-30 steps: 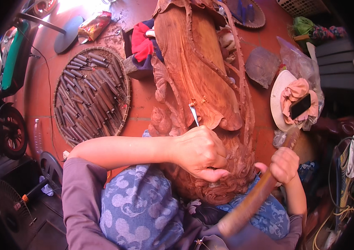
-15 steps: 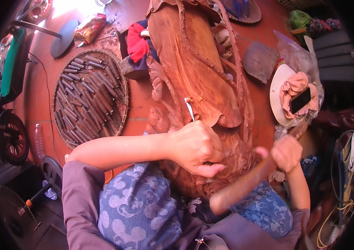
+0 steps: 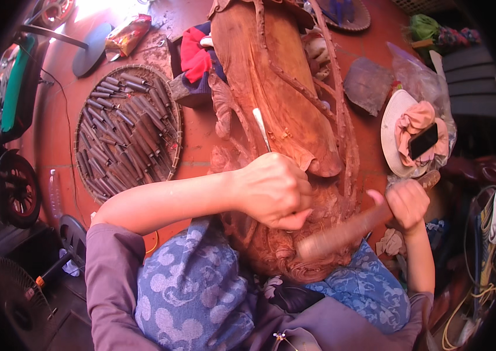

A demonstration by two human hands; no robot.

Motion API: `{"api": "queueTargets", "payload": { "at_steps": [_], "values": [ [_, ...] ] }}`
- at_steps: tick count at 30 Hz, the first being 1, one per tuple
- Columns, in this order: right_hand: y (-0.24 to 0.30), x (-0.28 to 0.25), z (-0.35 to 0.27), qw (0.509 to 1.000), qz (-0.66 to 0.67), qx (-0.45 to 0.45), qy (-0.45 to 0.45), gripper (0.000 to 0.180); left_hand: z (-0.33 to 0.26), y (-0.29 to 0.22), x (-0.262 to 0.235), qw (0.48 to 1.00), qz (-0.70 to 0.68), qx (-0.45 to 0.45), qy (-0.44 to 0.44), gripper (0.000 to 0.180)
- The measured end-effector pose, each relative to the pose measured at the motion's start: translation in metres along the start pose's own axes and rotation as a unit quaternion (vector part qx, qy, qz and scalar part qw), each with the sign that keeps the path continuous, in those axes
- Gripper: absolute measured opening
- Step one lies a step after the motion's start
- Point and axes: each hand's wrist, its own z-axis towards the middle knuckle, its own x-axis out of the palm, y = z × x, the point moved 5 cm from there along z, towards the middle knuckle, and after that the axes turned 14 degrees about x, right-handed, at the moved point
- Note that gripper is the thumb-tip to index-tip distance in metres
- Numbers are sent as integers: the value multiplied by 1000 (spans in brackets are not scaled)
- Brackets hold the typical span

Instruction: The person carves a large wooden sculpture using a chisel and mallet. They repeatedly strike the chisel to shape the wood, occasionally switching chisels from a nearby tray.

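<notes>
A large carved wooden sculpture (image 3: 277, 82) lies before me, its smooth upper part framed by carved stems and its near end densely carved. My left hand (image 3: 274, 190) is closed round a carving chisel (image 3: 261, 126); the metal blade points away over the smooth wood, while the handle is hidden in the fist. My right hand (image 3: 408, 205) grips a wooden mallet (image 3: 341, 233), smeared by motion, its head low over the carved near end, apart from the left fist. A curled wood chip (image 3: 287, 134) lies on the smooth surface near the blade.
On the left, a round woven tray (image 3: 179, 153) holds several chisels. A pale hat (image 3: 389, 134) with a pink cloth and a phone (image 3: 422, 141) lies at right. A standing fan (image 3: 17, 298) is at lower left, a plastic bottle (image 3: 55, 193) beside it, and a motorbike wheel (image 3: 17, 190) behind.
My left hand and the chisel have shifted slightly away from me, the blade now farther up the wood. The mallet head has risen a little farther forward. The chip at the blade tip is gone.
</notes>
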Motion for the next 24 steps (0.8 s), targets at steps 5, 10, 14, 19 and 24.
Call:
{"api": "queueTargets", "payload": {
  "at_steps": [5,10,14,19,24],
  "values": [
    [5,-1,-8,995,90,-27,-14,50,25,-41,-28,994,104,11,10,35],
    [-18,-1,-26,982,169,87,14,55,10,-42,-16,941,-135,-230,208,44],
    [-51,40,-55,927,277,246,52,55,-4,-42,-15,910,-181,-251,278,45],
    [-78,93,-118,768,427,462,120,47,-10,-16,-51,908,-75,-336,237,41],
    [-83,134,-150,682,533,495,76,46,-19,6,-75,856,95,-428,273,67]
  ]
}}
